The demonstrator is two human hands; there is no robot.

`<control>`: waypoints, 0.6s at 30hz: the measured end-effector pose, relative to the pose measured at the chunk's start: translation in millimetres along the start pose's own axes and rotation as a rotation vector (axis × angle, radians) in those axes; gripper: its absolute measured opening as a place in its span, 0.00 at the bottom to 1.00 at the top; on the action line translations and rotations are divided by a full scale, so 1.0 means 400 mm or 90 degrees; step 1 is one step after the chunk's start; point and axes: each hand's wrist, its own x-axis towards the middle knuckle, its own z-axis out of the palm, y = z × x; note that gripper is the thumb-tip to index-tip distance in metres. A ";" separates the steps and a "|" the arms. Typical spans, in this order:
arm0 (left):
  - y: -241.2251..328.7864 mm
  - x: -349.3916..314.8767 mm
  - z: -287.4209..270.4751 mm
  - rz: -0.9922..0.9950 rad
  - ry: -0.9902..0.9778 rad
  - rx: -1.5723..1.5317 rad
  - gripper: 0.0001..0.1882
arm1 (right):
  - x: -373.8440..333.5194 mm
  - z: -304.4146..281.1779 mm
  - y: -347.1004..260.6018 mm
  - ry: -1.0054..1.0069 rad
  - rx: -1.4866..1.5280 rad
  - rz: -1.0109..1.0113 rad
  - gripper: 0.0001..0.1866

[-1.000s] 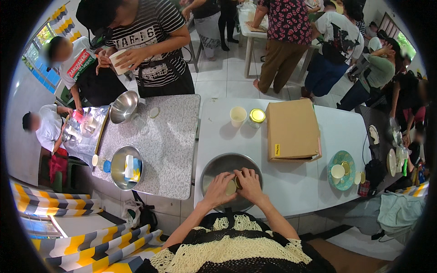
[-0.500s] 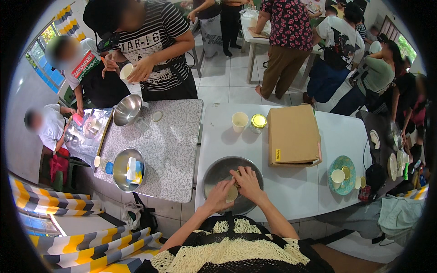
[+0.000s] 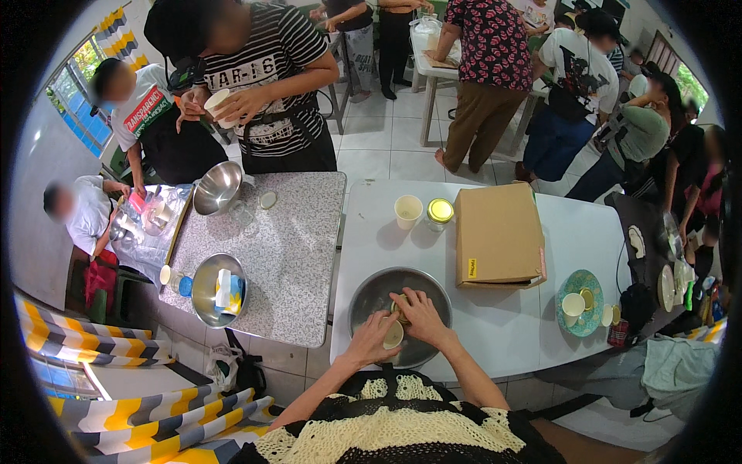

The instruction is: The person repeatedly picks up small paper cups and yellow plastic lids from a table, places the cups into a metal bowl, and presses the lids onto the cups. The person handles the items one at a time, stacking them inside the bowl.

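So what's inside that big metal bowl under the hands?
In the bowl, the left hand and right hand press pale dough. The hands cover most of it, so its full shape cannot be seen.

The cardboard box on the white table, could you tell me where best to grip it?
The cardboard box lies flat and closed, wider than one hand. Probably best taken with two hands on its opposite long side edges, from above; its near edge overhangs nothing, and the metal bowl sits close at its left.
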 end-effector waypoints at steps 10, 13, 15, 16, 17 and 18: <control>0.019 0.003 -0.015 -0.006 -0.003 0.000 0.45 | -0.020 -0.015 0.015 0.026 0.185 0.019 0.40; 0.008 0.001 0.000 -0.006 0.001 0.006 0.45 | -0.019 -0.022 0.000 0.127 0.256 0.005 0.31; 0.007 0.000 0.003 -0.003 0.002 0.014 0.45 | -0.012 -0.009 -0.015 0.176 0.288 0.026 0.25; 0.012 0.002 0.001 -0.002 -0.003 0.020 0.44 | -0.007 -0.001 -0.022 0.201 0.303 0.038 0.22; 0.015 0.005 0.000 -0.001 -0.007 0.026 0.44 | -0.005 0.011 -0.029 0.211 0.283 0.037 0.20; 0.015 0.005 0.002 -0.008 -0.010 0.027 0.44 | -0.005 0.026 -0.038 0.217 0.262 0.034 0.18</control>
